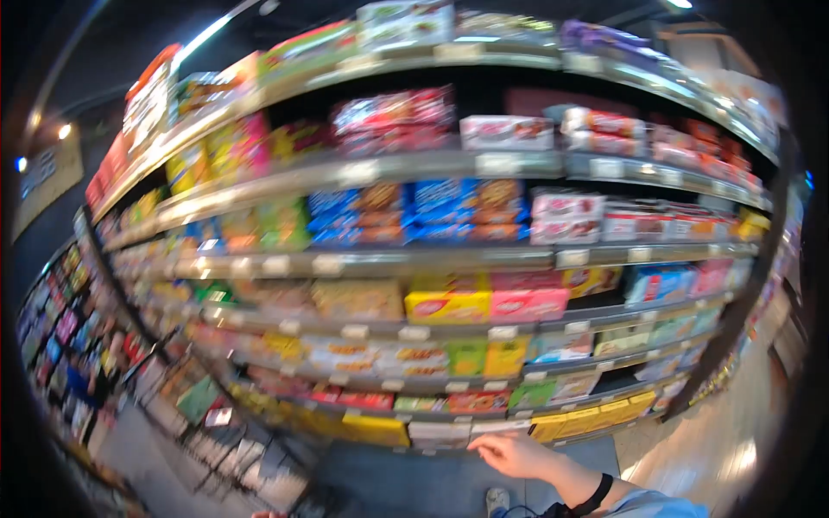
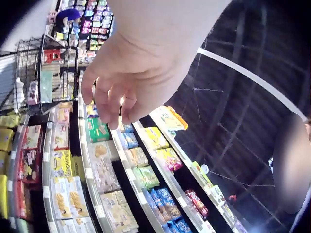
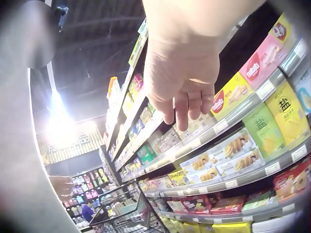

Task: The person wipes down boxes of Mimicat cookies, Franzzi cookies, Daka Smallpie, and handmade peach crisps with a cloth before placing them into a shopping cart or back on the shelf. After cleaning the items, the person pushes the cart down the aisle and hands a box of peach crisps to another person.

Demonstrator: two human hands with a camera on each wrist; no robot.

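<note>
My right hand (image 1: 514, 455) reaches in from the lower right in the head view, over the floor before the lowest shelf, with a dark band on the wrist. In the right wrist view the same hand (image 3: 184, 80) hangs with relaxed fingers and holds nothing; yellow and pink boxes (image 3: 260, 58) stand on the shelf behind it. The left hand (image 2: 133, 77) shows in the left wrist view with loosely bent fingers and nothing in them. Only a bit of it shows at the head view's bottom edge. Blue snack packs (image 1: 440, 211) fill part of a middle shelf.
Long shelves (image 1: 363, 168) of packaged snacks span the head view. A black wire cart or rack (image 1: 233, 440) stands at the lower left, also seen in the right wrist view (image 3: 129, 206). A person in purple (image 2: 68, 18) is farther off. Wooden floor (image 1: 721, 440) lies at the right.
</note>
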